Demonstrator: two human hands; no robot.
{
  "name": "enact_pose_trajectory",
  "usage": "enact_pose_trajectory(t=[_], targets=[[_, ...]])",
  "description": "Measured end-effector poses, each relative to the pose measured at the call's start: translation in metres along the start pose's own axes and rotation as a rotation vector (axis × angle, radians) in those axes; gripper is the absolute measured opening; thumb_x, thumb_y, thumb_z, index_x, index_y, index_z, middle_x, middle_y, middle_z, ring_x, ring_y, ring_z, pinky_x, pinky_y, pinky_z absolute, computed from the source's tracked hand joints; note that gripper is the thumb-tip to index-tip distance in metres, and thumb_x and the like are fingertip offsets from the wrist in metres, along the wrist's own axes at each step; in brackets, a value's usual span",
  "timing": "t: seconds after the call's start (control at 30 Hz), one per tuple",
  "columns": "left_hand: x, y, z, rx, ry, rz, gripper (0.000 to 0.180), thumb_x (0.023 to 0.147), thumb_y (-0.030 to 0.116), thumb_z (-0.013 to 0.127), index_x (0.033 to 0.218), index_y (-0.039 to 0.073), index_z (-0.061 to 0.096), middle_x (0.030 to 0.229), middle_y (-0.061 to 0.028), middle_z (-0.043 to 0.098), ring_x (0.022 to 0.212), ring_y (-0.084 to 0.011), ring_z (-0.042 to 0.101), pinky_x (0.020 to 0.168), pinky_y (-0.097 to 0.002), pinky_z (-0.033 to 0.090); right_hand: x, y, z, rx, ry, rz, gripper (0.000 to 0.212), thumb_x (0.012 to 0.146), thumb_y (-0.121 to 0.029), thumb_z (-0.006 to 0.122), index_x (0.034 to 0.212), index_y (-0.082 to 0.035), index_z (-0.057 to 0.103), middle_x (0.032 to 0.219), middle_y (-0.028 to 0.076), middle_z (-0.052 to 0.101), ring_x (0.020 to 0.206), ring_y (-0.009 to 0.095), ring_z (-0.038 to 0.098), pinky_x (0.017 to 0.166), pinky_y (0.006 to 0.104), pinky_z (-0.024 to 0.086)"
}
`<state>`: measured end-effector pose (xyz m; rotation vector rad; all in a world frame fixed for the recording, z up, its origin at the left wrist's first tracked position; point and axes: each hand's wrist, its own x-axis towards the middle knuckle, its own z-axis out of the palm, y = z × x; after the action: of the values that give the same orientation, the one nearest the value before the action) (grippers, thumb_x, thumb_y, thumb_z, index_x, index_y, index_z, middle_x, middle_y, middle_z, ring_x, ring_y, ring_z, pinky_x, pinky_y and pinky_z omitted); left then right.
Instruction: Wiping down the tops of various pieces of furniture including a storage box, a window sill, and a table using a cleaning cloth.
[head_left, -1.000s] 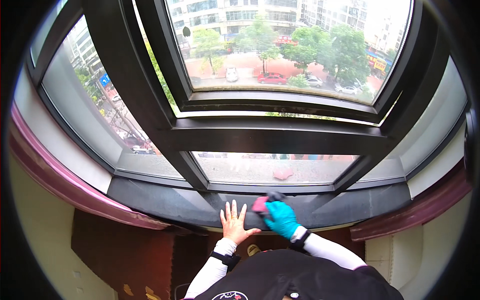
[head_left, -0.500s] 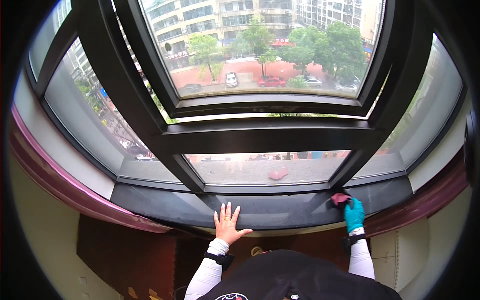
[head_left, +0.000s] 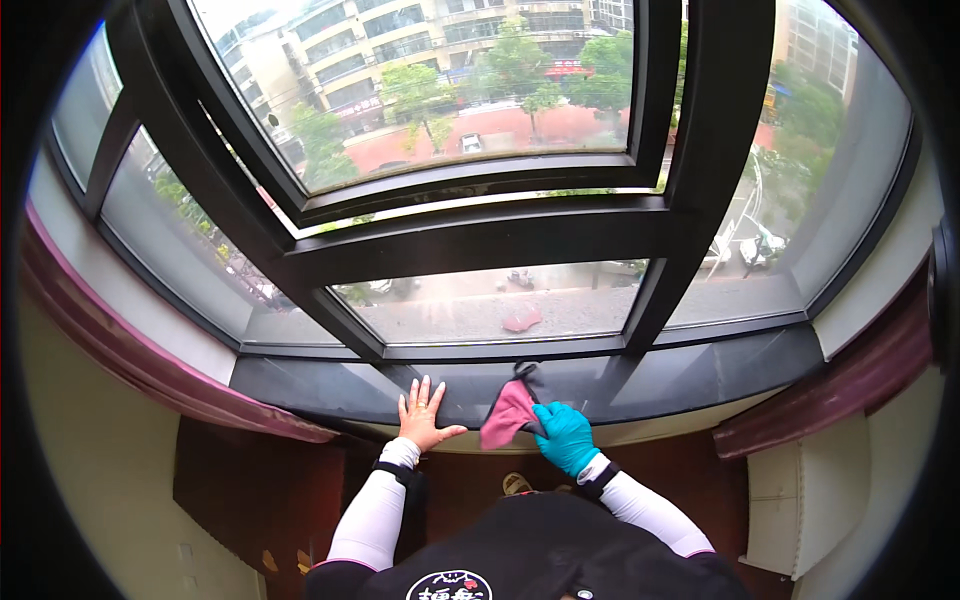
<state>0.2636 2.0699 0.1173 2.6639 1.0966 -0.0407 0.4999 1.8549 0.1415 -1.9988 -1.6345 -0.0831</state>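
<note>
r grip (head_left: 566, 438) pinching pink cloth (head_left: 508, 411) at sill (head_left: 320, 386) edge, l hand (head_left: 424, 419) splayed flat w/ fingertips (head_left: 426, 382) fwd

The one view, a wide fisheye, looks from the person's head steeply downward and forward, over their own dark-clothed torso (head_left: 640, 545) at the lower edge. It faces the windowsill (head_left: 320, 388), which is near, and the window frame (head_left: 480, 243) above; street trees (head_left: 508, 82) stand well beyond, seen from higher up.
</note>
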Motion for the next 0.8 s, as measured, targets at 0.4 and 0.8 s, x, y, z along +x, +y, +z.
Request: enact_pose_trajectory(t=[0.4,0.8], targets=[[0.001,-0.001,0.002,-0.01,-0.047,-0.057,0.113,0.064,0.079,0.062,0.152,0.025,0.019,0.16,-0.0135,0.004,0.147,-0.0339,-0.003,0.112,-0.062,0.001,-0.136,0.184,-0.092,0.062,0.267,0.86,0.038,0.09,-0.02,0.062,0.124,-0.003,0.057,0.112,0.017,0.061,0.1,0.032,0.061,0.088,0.0394,0.047],[-0.027,0.026,-0.002,-0.284,0.129,0.266,0.111,0.068,0.066,0.07,0.153,0.018,0.016,0.156,-0.0207,0.016,0.143,-0.0448,0.013,0.11,-0.0614,0.016,-0.006,-0.008,0.031,0.041,0.111,0.231,0.04,0.083,-0.029,0.069,0.109,0.0,0.061,0.096,0.018,0.062,0.085,0.036,0.062,0.074,0.0442,0.051]])
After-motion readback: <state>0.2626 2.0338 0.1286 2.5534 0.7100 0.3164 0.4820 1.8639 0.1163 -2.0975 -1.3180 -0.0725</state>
